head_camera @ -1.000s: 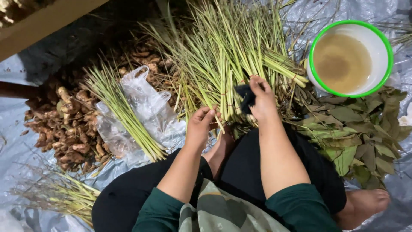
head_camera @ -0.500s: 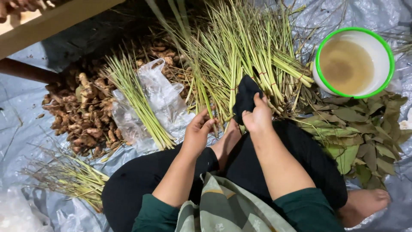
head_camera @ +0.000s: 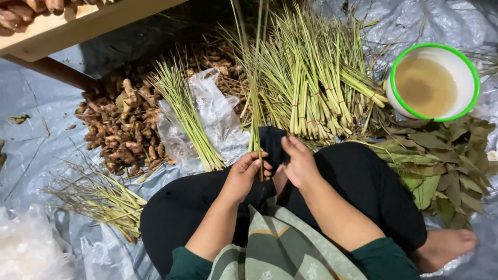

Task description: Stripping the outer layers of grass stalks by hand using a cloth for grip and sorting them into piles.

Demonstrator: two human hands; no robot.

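I sit cross-legged on a grey plastic sheet (head_camera: pixel 36 135). My left hand (head_camera: pixel 243 175) grips the base of a few long green lemongrass stalks (head_camera: pixel 256 103) that stand up in front of me. My right hand (head_camera: pixel 300 162) holds a dark cloth (head_camera: pixel 271 141) against the lower end of those stalks, just above my lap. Right behind my hands lies a large heap of bundled lemongrass (head_camera: pixel 311 88).
A smaller lemongrass bundle (head_camera: pixel 182 111) lies on a clear plastic bag (head_camera: pixel 215 111). A pile of ginger roots (head_camera: pixel 116 129) sits left. A white green-rimmed bowl (head_camera: pixel 469 62) of murky water stands at right above green leaves (head_camera: pixel 441 161). Trimmed stalks (head_camera: pixel 98 199) lie lower left. A wooden beam (head_camera: pixel 78 26) crosses top left.
Both hands drew back from the lemongrass heap toward my lap. The left hand now holds a few stalks upright, and the right hand brought the dark cloth against them.
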